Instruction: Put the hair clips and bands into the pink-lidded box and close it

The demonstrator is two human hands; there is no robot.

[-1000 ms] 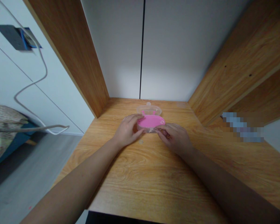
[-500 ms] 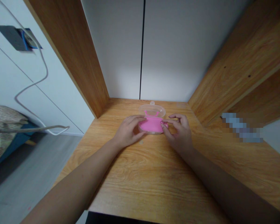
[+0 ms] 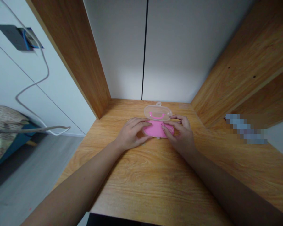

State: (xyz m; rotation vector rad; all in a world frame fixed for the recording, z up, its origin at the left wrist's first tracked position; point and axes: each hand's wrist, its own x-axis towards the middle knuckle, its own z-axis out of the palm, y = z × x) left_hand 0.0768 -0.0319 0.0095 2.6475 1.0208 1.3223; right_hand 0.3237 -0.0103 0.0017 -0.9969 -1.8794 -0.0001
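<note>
An oval pink box (image 3: 155, 128) lies on the wooden surface, its clear lid (image 3: 158, 110) folded back toward the wall. A pink handle (image 3: 157, 116) shows at the lid. My left hand (image 3: 134, 133) grips the box's left end, thumb along the near side and fingers over the far side. Over the right part of the box, my right hand (image 3: 181, 133) pinches a small dark ring (image 3: 163, 125) between thumb and index finger. What the ring is made of is too small to tell.
The wooden surface (image 3: 146, 182) meets a white panel (image 3: 122, 56) with a dark seam. Wooden uprights stand on both sides. A white cable (image 3: 43, 66) hangs at the left, by an open wall socket (image 3: 22, 37). A blurred-out object (image 3: 246, 128) lies at the right.
The box with its lid has shifted slightly to the right and nearer to me. My left hand has moved a little right with it; my right hand keeps its pinch on the ring.
</note>
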